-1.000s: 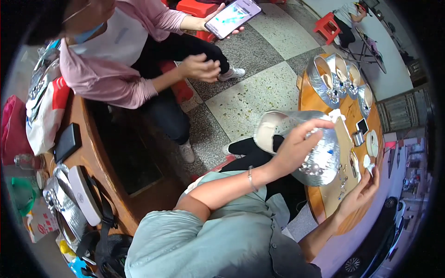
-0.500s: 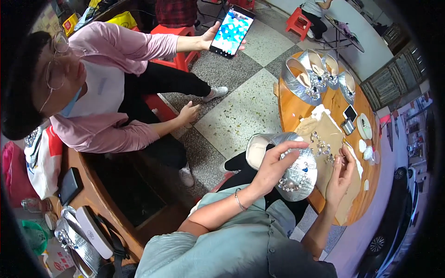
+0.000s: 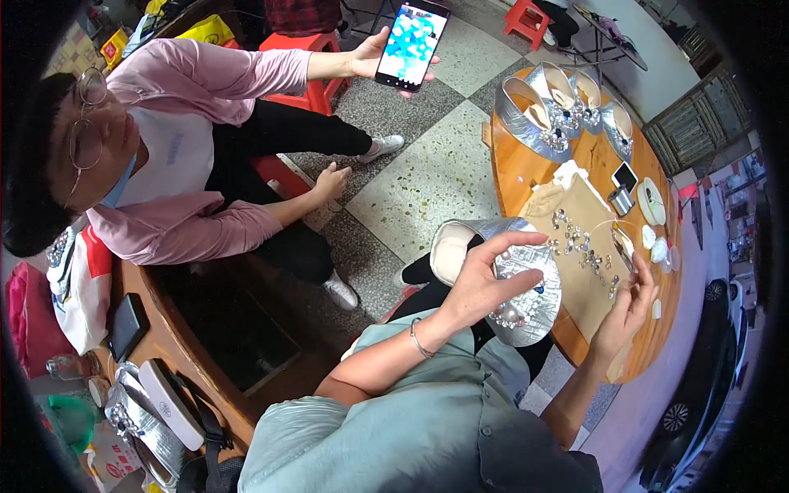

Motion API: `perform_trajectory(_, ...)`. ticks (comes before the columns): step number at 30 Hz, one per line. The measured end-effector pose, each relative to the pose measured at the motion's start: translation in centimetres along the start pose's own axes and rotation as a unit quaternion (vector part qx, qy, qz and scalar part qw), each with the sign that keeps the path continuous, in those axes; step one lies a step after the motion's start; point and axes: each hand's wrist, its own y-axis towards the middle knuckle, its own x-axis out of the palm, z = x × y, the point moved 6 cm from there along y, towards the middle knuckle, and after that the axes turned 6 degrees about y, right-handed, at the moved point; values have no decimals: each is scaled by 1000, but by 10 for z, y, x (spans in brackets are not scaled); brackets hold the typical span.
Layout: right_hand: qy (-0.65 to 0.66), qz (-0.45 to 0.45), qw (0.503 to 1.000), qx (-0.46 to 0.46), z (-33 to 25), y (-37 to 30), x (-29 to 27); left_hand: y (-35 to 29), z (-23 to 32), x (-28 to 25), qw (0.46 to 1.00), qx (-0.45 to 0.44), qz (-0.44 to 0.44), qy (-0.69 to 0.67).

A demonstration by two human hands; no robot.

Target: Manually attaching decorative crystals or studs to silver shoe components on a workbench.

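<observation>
A shiny silver, visor-like piece (image 3: 538,308) with a cream lining and a cluster of clear gems lies over my lap, beside the table edge. My left hand (image 3: 481,283) hovers over it, thumb and forefinger wide apart, hiding part of its surface. To the right, above the table edge, my right hand (image 3: 625,316) is raised with its fingertips drawn together; whatever they pinch is too small to make out. Loose gems (image 3: 585,255) are scattered on a tan cloth (image 3: 588,300) just beyond that hand. A thin pale strand curves above the cloth.
Several similar silver pieces (image 3: 526,123) stand at the far end of the round wooden table (image 3: 514,185). A phone (image 3: 625,176) and a pale oval dish (image 3: 651,202) lie along its right side. At left, a seated person in pink (image 3: 189,160) holds up a phone (image 3: 411,45).
My right hand has moved right and a little nearer, away from the silver piece. My left hand stays nearly in place. The silver piece has shifted slightly; its blue gem is now mostly covered.
</observation>
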Motion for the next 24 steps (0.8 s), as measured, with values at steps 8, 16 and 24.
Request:
perform_trajectory(8,115,-133,983,-50,-39,-14,43,-9,11,6,995,-1,-97,26)
perform_trajectory(16,197,-426,858,209,-15,-45,62,-14,20,-3,994,3,-103,21)
perform_trajectory(24,112,-340,927,113,-3,-13,8,-11,-6,-34,946,-92,-20,-312)
